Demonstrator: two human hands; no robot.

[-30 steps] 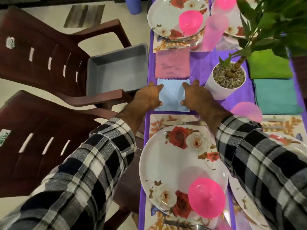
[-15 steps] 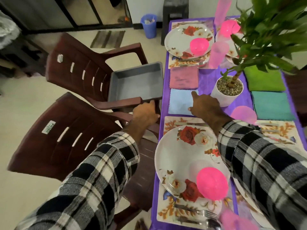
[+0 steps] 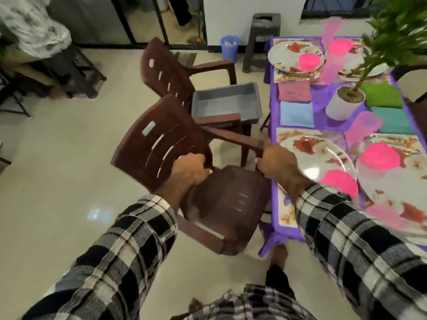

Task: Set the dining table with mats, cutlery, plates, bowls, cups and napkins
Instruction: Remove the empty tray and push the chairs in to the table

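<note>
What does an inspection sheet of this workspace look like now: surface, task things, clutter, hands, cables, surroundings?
Surface: table under purple cloth, crowded.
Job's things: floral plates with pink bowls; blue napkin, pink napkin, green and teal ones beyond the plant pot; pink cups, blurred.
Clutter: grey tray on the far chair.
Hands: left hand grips the near chair at its backrest, right hand its armrest.
Cables: nothing seen.
Surroundings: tiled floor, blue bin, dark stool.

left hand point(image 3: 188, 170) gripping near chair point(image 3: 208, 181) at backrest base | right hand point(image 3: 276, 163) gripping its far armrest | grey tray point(image 3: 225, 103) on second chair point(image 3: 171, 70) beyond grip | blue napkin point(image 3: 297, 113) right of grip
</note>
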